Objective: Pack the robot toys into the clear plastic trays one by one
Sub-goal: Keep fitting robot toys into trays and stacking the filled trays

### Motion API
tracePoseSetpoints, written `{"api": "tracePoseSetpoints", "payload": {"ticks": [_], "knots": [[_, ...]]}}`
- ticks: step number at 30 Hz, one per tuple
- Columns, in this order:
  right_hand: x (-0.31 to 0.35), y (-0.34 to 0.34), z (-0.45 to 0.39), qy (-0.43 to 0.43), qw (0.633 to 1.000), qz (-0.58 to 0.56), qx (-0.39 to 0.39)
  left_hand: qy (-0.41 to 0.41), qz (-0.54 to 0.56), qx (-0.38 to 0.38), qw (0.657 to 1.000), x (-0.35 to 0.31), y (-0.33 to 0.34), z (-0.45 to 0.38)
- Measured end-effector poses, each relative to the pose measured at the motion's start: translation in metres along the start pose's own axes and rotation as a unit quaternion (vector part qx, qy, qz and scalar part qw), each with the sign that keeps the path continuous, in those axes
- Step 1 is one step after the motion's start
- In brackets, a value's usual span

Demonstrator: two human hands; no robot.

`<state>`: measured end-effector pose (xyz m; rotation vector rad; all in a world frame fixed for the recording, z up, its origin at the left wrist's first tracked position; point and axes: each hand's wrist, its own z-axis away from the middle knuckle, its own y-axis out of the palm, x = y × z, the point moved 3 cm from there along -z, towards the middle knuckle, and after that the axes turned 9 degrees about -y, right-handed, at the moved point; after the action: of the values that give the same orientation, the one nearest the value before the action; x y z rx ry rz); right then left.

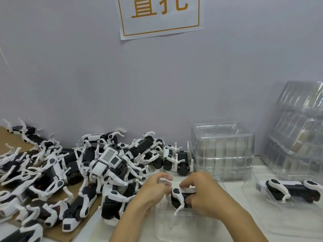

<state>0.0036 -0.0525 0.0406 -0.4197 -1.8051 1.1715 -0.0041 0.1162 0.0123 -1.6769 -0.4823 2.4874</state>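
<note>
From the head camera, both hands met low in the middle of the view over a clear plastic tray [183, 222] lying on the white table [232, 185]. The right hand [202, 194] had its fingers curled around a black-and-white robot toy [180, 198], clamped on its body from the right side, with the toy sitting in the tray and one white leg pointing down toward the camera. The left hand [153, 191] pinched the tray's upper edge with curled fingers, just beside the toy's rounded white shoulder. To the left, a large pile of robot toys [97, 163] lay tangled, partly on a brown cardboard sheet [12, 140] and against the pale wall [157, 84]. Behind the hands stood a stack of empty clear trays [222, 151], and a taller stack [297, 130] leaned at the far right. In front of that, a packed tray [286, 189] held another toy on its side. A paper sign [160, 14] with orange characters hung on the wall.
</note>
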Motion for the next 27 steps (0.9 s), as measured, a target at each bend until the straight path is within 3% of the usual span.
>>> {"api": "tracePoseSetpoints", "payload": {"ticks": [5,10,14,18,21,27], "knots": [[-0.021,-0.030,0.011,0.013,0.997,-0.059,-0.044,0.011,0.008,-0.042,0.999,0.001,-0.010,-0.002],[-0.043,-0.052,0.023,0.029,0.997,-0.041,-0.061,0.058,-0.079,-0.073,0.992,-0.009,-0.013,0.003],[-0.051,-0.049,0.023,0.041,0.997,-0.044,-0.049,0.184,-0.200,-0.150,0.951,-0.033,-0.007,0.013],[-0.053,-0.048,0.022,0.056,0.996,-0.049,-0.049,0.302,-0.266,-0.075,0.912,-0.051,0.032,0.031],[-0.054,-0.048,0.023,0.062,0.996,-0.053,-0.048,0.283,-0.302,-0.017,0.910,-0.043,0.058,0.032],[-0.053,-0.049,0.022,0.069,0.996,-0.046,-0.043,0.239,-0.280,-0.059,0.928,-0.040,0.066,0.034]]}}
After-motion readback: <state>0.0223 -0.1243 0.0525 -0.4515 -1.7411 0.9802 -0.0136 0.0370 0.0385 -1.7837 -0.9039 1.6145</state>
